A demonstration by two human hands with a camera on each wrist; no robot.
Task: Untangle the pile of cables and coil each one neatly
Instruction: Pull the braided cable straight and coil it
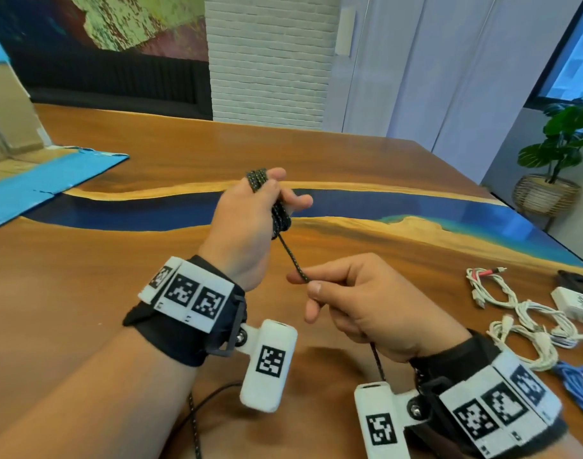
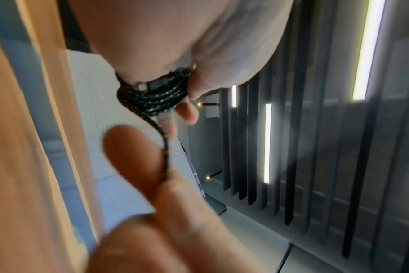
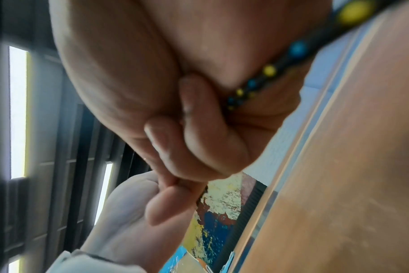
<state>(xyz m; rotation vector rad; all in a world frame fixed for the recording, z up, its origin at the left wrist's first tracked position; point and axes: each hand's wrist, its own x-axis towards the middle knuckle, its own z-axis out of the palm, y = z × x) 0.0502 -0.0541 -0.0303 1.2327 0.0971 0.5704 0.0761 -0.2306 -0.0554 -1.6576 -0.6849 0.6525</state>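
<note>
1. Wrapped around the fingers of the left hand (image 1: 243, 223), several turns of the black braided cable (image 1: 280, 215) are sitting as a tight coil; the fingers are curling round it and holding it raised above the wooden table (image 1: 118, 260).
2. Pinching the free run of the same cable between thumb and forefinger, the right hand (image 1: 366, 306) is keeping the short span up to the coil straight and taut. Both hands are hovering over the near half of the table, clear of its surface.
3. Behind the right hand, the cable's tail is dropping past the wrist and trailing off toward the near edge of the table. How much length remains cannot be told.
4. Judgement: the step in hand is winding this one cable; it appears partly done, with more to feed.
5. Advice for doing it well: the right hand should be letting the cable slide through the pinch under light, even tension, laying each new turn beside the last rather than across it, and letting the braid rotate freely so no twist builds up.
6. Risk, as a judgement: too tight a wrap may make the coil hard to slip off the fingers without collapsing.
7. Toward the right edge of the table, a tangle of white cables (image 1: 522, 313), a white charger (image 1: 573, 303) and a blue cable (image 1: 578, 379) are lying still uncoiled.
</note>
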